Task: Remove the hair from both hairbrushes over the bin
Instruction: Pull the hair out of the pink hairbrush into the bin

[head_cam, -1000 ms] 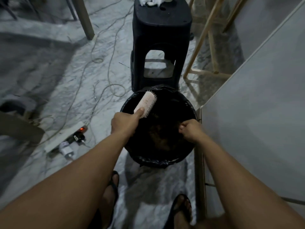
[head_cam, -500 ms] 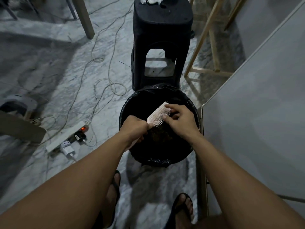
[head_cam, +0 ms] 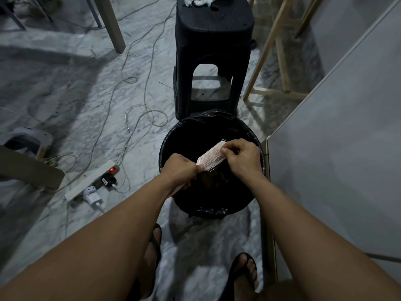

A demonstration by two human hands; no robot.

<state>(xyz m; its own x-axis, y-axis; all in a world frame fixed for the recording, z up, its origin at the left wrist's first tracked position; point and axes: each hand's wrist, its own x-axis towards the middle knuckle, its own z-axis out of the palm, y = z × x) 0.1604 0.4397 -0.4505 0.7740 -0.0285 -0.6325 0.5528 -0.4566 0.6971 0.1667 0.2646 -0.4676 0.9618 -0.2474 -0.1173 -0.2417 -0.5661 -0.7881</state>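
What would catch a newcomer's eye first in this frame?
The pale pink hairbrush stands out, held over the black-lined bin at centre: the left hand grips its handle while the right hand picks at the bristles. Behind the bin stands a black plastic stool; a power strip with a lit red switch lies left.

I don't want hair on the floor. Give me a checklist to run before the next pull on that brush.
1. Hairbrush over the bin: ok.
2. Left hand grips the handle: ok.
3. Right hand fingers at the bristles: ok.
4. Hair actually pinched: cannot tell.
5. Bin liner open below: ok.
6. Second brush within sight: not ok, none visible.
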